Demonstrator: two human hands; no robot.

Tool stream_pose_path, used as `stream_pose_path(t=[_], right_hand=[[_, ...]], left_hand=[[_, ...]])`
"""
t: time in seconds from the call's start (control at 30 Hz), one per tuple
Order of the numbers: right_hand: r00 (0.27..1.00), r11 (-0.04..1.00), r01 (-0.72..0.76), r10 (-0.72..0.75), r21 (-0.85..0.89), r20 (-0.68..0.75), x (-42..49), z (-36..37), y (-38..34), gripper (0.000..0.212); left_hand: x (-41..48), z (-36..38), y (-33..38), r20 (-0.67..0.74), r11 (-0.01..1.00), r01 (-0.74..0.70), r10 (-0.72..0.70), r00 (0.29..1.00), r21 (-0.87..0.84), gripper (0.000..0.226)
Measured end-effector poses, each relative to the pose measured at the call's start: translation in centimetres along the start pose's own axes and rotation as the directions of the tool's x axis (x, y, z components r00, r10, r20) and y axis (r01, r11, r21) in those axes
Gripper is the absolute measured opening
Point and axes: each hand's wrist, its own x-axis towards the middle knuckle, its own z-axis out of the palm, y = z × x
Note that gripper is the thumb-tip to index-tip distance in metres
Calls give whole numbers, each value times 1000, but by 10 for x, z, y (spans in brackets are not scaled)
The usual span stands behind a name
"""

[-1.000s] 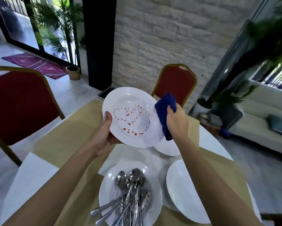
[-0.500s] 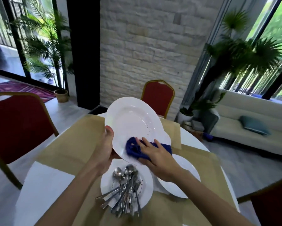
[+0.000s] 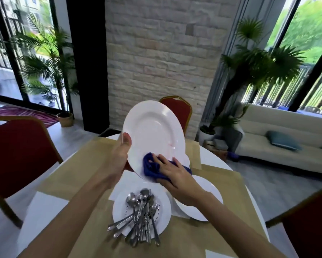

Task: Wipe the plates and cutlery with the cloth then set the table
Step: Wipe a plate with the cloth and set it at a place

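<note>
My left hand grips the left rim of a white plate, tilted up above the table with its face toward me. A faint reddish smear shows low on its right side. My right hand presses a blue cloth against the plate's lower edge, fingers spread flat over it. Below, another white plate holds a pile of several spoons and forks. A further white plate lies to its right, partly under my right forearm.
The round white table carries tan runners. Red chairs stand at the left, far side and near right. Potted palms, a stone wall and a pale sofa lie beyond.
The red heart-shaped marks on the held plate are wiped away, leaving a faint smear. My right hand with the cloth moved from the plate's right edge down to its lower edge.
</note>
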Motion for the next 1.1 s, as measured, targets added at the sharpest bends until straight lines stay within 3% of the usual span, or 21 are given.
stream_pose_path(t=[0.1,0.2,0.43,0.5,0.63,0.67,0.8,0.87,0.93,1.0,1.1], right_hand=[[963,950,-252,228,-185,-141,0,-13,27,81],[868,872,-443,358,-210,-344,23,-36,28,78],[931,981,-137,79,-140,-357,28,-44,5,59],[879,969,-210,131,-127,-458,29,-41,19,59],[648,814,-581,463,0,-604,27,-28,39,56],[644,793,-608,517,32,-564,25,-24,38,52],[785,853,-506,517,127,-341,13,-6,5,62],[874,908,-341,402,244,-275,13,-9,-16,57],[931,950,-181,249,253,-266,20,-17,-27,50],[900,969,-182,233,167,-368,34,-31,-16,56],[751,920,-388,349,52,-560,44,-51,22,63]], left_hand=[[-3,4,7,35,995,-33,30,999,91,75],[-5,20,3,109,998,-43,39,993,38,69],[-8,39,2,187,998,-59,54,981,24,60],[-10,42,1,166,993,-104,93,982,57,59],[-12,46,7,107,982,-174,166,980,68,41],[-12,46,8,94,982,-179,173,980,61,38],[-2,42,1,11,986,-162,163,987,-39,51],[2,44,-8,16,990,-137,138,990,-36,61],[0,49,-11,73,995,-94,93,993,11,65],[-5,54,-9,116,994,-85,78,990,61,62],[-12,53,-2,137,985,-148,135,981,93,61]])
